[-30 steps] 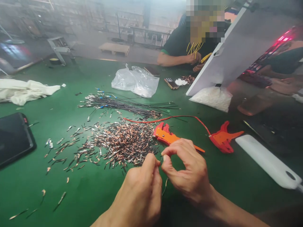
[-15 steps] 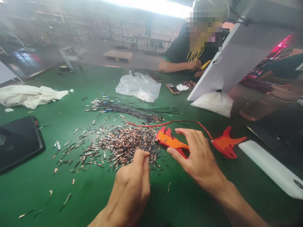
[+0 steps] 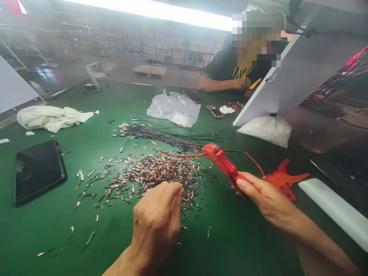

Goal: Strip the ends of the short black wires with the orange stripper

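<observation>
My right hand (image 3: 260, 191) is closed on the handle of a red wire stripper (image 3: 222, 163), held up and tilted with its head pointing to the upper left. My left hand (image 3: 158, 218) is closed in a pinch in front of a pile of short black wire offcuts with copper ends (image 3: 161, 170); whatever its fingers hold is hidden. Beyond that pile lies a bundle of long black wires (image 3: 161, 134), some with blue tips. A second red-orange wire stripper (image 3: 284, 179) rests on the table beyond my right hand. A thin red wire (image 3: 247, 153) runs leftward from near it.
A black phone (image 3: 40, 172) and white cloth (image 3: 53, 118) lie left on the green table (image 3: 109, 245). A clear plastic bag (image 3: 174, 109) lies behind the wires. At right are a white panel (image 3: 276, 76), a tied bag (image 3: 267, 128) and a white bar (image 3: 333, 211). A person (image 3: 221, 61) sits opposite.
My right hand has closed on the wire stripper and lifted it off the table, turning it. My left hand stays closed near the pile. The view has shifted slightly.
</observation>
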`<state>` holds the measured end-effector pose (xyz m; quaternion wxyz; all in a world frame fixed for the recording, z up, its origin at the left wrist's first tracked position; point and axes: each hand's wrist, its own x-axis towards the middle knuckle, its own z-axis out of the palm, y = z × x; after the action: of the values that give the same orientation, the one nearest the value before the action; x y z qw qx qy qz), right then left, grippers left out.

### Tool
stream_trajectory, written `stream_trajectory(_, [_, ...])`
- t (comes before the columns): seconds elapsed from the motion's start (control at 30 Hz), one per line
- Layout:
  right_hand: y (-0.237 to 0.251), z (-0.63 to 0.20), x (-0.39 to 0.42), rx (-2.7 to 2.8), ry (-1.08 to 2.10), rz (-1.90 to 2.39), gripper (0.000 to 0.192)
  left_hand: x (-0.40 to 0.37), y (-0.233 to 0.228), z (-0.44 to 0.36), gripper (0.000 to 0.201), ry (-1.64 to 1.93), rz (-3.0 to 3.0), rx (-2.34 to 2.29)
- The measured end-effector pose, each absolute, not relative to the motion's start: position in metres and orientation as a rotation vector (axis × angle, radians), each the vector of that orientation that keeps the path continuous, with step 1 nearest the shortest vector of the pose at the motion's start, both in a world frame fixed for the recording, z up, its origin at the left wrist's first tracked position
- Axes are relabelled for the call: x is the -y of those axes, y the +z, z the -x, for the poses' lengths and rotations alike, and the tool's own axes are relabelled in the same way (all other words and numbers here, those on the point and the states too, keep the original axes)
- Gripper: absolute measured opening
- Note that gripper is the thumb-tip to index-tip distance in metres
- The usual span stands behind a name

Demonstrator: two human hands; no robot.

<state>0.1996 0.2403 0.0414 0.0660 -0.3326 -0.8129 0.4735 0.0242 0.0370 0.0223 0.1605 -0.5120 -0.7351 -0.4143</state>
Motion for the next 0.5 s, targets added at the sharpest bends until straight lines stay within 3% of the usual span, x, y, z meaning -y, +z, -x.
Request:
stream_trajectory(0.1, [0.047, -0.198, -0.232, 1.979, 2.225, 0.694, 0.048, -0.036, 0.024, -0.021, 0.014, -1.279, 1.458, 2.004])
stream_trajectory(0.17, [0.041, -0.194, -0.220, 1.740, 2.560, 0.487, 0.044, -0.035, 0.026, -0.017, 0.014, -1.332, 1.461, 1.964])
stream_trajectory(0.33, [0.012, -0.184, -0.195, 1.281, 2.939, 0.275, 0.041, -0.027, 0.033, -0.009, 0.015, -1.382, 1.358, 1.954])
stream_trajectory(0.5, [0.003, -0.184, -0.189, 1.237, 2.937, 0.208, 0.049, -0.021, 0.041, -0.004, 0.013, -1.402, 1.362, 1.971])
